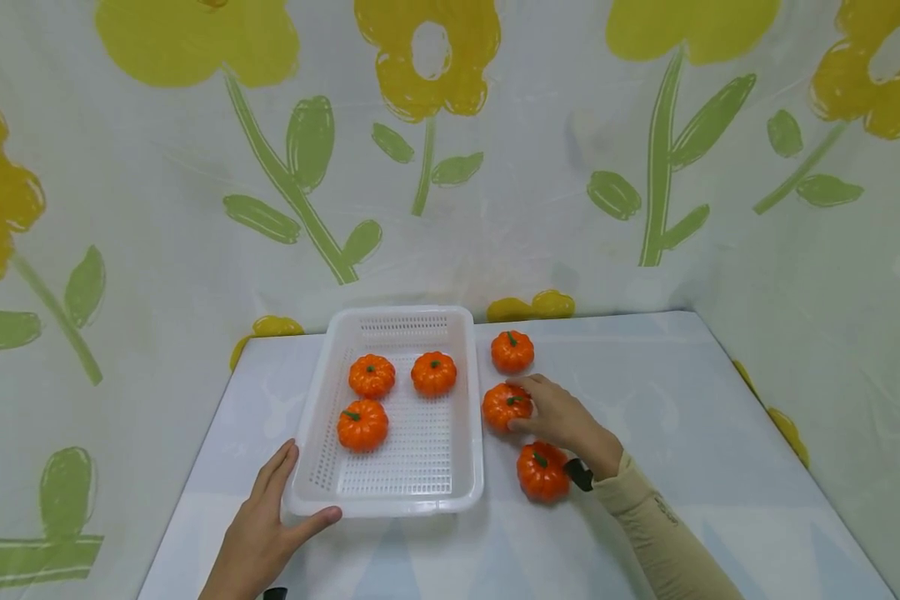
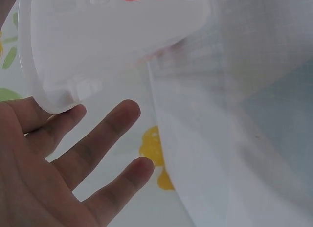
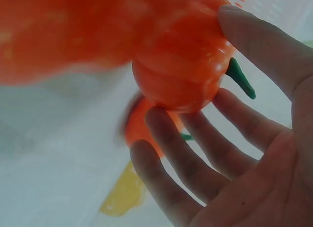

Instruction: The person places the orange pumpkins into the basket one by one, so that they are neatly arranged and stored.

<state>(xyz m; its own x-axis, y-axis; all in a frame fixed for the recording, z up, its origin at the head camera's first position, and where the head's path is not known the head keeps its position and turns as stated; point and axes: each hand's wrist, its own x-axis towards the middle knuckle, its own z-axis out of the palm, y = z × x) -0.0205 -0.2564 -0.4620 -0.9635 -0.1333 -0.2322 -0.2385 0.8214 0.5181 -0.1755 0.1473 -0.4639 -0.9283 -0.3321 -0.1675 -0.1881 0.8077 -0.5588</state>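
Note:
My left hand [image 1: 261, 527] rests at the near left corner of a white plastic basket [image 1: 390, 505]. Its thumb lies along the front rim, with straight, spread fingers at the left side. Beside the basket's right wall, my right hand [image 1: 566, 419] holds an orange toy pumpkin [image 1: 499, 408] between thumb and fingertips. That pumpkin [image 3: 183, 75] has a green stem, seen between thumb and fingers in the right wrist view. One pumpkin [image 1: 512, 352] sits behind it, and another [image 1: 543, 472] sits in front, close to the right wrist. Inside the basket lie three pumpkins, including one [image 1: 362, 425] at the left.
The basket stands on a pale table [image 1: 645, 367] with light blue shapes near its front. Behind it hangs a white cloth [image 1: 525, 208] printed with yellow flowers and green leaves. A dark wrist strap [image 1: 578, 474] shows beside the right sleeve [image 1: 660, 525].

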